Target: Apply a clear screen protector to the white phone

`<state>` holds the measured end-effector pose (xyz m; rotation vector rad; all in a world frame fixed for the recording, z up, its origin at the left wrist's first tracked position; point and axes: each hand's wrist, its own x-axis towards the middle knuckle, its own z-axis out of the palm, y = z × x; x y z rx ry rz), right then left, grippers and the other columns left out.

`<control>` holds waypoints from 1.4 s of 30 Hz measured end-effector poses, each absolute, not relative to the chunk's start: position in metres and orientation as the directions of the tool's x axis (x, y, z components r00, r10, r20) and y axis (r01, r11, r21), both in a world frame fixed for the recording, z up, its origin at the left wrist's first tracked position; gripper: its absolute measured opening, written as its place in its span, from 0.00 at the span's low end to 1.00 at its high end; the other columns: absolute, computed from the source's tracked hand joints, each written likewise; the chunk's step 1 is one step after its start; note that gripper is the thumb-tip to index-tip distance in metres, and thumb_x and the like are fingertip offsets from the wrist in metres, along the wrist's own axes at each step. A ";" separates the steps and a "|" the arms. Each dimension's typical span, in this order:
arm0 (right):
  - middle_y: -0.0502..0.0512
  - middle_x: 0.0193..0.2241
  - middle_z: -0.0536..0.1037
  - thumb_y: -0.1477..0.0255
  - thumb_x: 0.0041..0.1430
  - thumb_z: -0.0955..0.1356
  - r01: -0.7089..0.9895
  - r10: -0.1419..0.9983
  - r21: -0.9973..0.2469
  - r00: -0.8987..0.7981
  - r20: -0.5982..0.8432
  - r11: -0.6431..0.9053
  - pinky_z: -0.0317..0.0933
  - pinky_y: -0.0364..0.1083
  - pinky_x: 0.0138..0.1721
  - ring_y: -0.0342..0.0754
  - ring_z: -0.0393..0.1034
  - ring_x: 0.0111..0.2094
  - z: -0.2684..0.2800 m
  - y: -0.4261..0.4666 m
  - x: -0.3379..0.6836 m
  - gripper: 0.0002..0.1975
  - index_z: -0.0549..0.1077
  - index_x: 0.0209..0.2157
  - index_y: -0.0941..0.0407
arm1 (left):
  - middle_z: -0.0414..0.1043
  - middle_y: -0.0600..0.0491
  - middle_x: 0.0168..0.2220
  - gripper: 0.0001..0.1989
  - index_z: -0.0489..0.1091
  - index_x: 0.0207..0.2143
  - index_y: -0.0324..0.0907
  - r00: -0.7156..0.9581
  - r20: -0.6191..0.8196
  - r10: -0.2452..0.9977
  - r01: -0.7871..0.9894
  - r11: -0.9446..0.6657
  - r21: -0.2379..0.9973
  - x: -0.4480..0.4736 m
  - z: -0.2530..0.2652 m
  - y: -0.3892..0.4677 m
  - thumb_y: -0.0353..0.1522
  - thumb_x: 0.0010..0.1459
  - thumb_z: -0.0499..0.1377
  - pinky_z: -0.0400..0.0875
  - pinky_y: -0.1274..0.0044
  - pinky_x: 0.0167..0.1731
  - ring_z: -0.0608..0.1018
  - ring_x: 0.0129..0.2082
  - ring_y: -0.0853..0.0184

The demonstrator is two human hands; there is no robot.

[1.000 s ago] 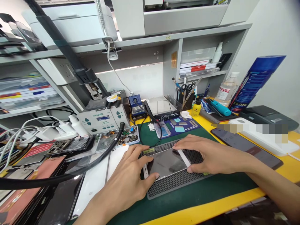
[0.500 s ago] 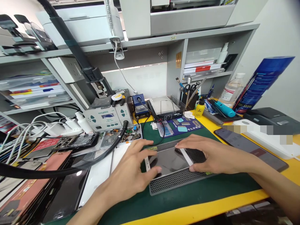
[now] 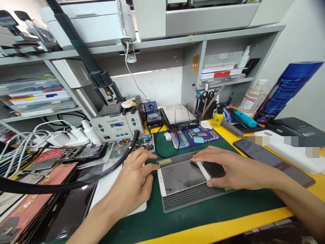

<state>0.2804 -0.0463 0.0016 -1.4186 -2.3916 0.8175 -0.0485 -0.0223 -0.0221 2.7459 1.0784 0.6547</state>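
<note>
Spans the right end of a white-framed phone [image 3: 184,178] with the right hand [image 3: 228,166], thumb at the near edge and forefinger at the far one, opened about as wide as the phone. Cannot tell the firmness of that pinch. Holds nothing in the left hand [image 3: 135,176], loosely curled, forefinger tip just beside the phone's other end; cannot tell contact from a narrow gap there. Lies screen up, apparently flat, on a honeycomb pad [image 3: 182,200] directly under the grip. Looks thin, stiff and fairly light, probably slick across the glass and fragile under twisting or point pressure. Seems best taken by the long edges near each end, off the screen's middle. Includes a dark-screened handset [image 3: 271,162] beyond the right wrist, apart from the grip.
</note>
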 end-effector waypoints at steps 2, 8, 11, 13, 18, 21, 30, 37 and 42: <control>0.57 0.61 0.72 0.55 0.56 0.75 0.728 0.862 -0.575 -0.501 -0.073 0.374 0.61 0.60 0.60 0.66 0.63 0.62 0.001 -0.046 0.281 0.33 0.71 0.62 0.48 | 0.71 0.43 0.53 0.20 0.77 0.47 0.41 0.673 0.347 0.653 0.619 -0.755 0.218 -0.048 -0.022 -0.023 0.22 0.63 0.48 0.63 0.53 0.59 0.65 0.60 0.51; 0.57 0.62 0.71 0.56 0.56 0.75 0.729 0.858 -0.565 -0.509 -0.067 0.388 0.60 0.59 0.62 0.64 0.63 0.62 0.001 -0.046 0.282 0.33 0.71 0.62 0.49 | 0.70 0.42 0.53 0.20 0.77 0.48 0.42 0.693 0.350 0.630 0.610 -0.771 0.181 -0.048 -0.022 -0.023 0.22 0.64 0.48 0.64 0.52 0.57 0.65 0.59 0.50; 0.56 0.62 0.71 0.56 0.56 0.75 0.734 0.858 -0.563 -0.507 -0.081 0.381 0.59 0.58 0.62 0.64 0.62 0.63 0.001 -0.047 0.282 0.34 0.70 0.63 0.48 | 0.69 0.43 0.54 0.20 0.77 0.47 0.43 0.698 0.339 0.630 0.603 -0.774 0.196 -0.048 -0.023 -0.026 0.22 0.64 0.48 0.65 0.53 0.57 0.64 0.60 0.50; 0.56 0.62 0.71 0.56 0.56 0.75 0.734 0.860 -0.567 -0.504 -0.085 0.373 0.59 0.58 0.62 0.64 0.61 0.64 0.002 -0.047 0.281 0.34 0.70 0.63 0.48 | 0.69 0.44 0.55 0.20 0.77 0.47 0.43 0.706 0.331 0.627 0.594 -0.778 0.205 -0.047 -0.021 -0.029 0.23 0.64 0.48 0.65 0.54 0.57 0.64 0.60 0.50; 0.56 0.62 0.70 0.57 0.56 0.75 0.726 0.856 -0.577 -0.509 -0.086 0.374 0.60 0.57 0.61 0.62 0.64 0.62 0.002 -0.047 0.283 0.34 0.70 0.63 0.48 | 0.68 0.45 0.56 0.20 0.78 0.46 0.45 0.717 0.321 0.619 0.592 -0.783 0.188 -0.045 -0.019 -0.032 0.23 0.64 0.48 0.66 0.56 0.57 0.63 0.61 0.50; 0.57 0.63 0.69 0.59 0.55 0.75 0.719 0.847 -0.577 -0.525 -0.087 0.387 0.59 0.57 0.62 0.62 0.63 0.62 0.003 -0.047 0.285 0.35 0.69 0.63 0.49 | 0.68 0.46 0.56 0.19 0.78 0.45 0.46 0.722 0.324 0.611 0.591 -0.789 0.171 -0.044 -0.019 -0.031 0.23 0.63 0.49 0.66 0.56 0.58 0.63 0.62 0.50; 0.58 0.60 0.72 0.72 0.59 0.68 0.660 0.885 -0.618 -0.445 0.137 0.428 0.64 0.54 0.58 0.59 0.68 0.58 0.005 -0.048 0.288 0.25 0.73 0.59 0.51 | 0.68 0.47 0.55 0.17 0.77 0.40 0.47 0.723 0.352 0.595 0.575 -0.800 0.171 -0.047 -0.021 -0.032 0.23 0.61 0.51 0.65 0.58 0.58 0.64 0.61 0.51; 0.58 0.45 0.82 0.66 0.64 0.67 0.673 0.930 -0.649 -0.184 0.318 0.356 0.70 0.52 0.45 0.57 0.76 0.46 0.000 -0.042 0.288 0.12 0.80 0.46 0.53 | 0.67 0.46 0.44 0.15 0.76 0.37 0.44 0.722 0.333 0.606 0.570 -0.795 0.210 -0.045 -0.018 -0.032 0.23 0.62 0.50 0.64 0.57 0.54 0.69 0.49 0.54; 0.57 0.42 0.83 0.65 0.65 0.67 0.689 0.927 -0.634 -0.162 0.339 0.352 0.70 0.52 0.45 0.56 0.76 0.44 0.000 -0.041 0.287 0.11 0.80 0.43 0.53 | 0.68 0.48 0.38 0.16 0.76 0.37 0.43 0.732 0.342 0.589 0.547 -0.808 0.220 -0.046 -0.017 -0.030 0.22 0.62 0.50 0.61 0.57 0.54 0.70 0.42 0.58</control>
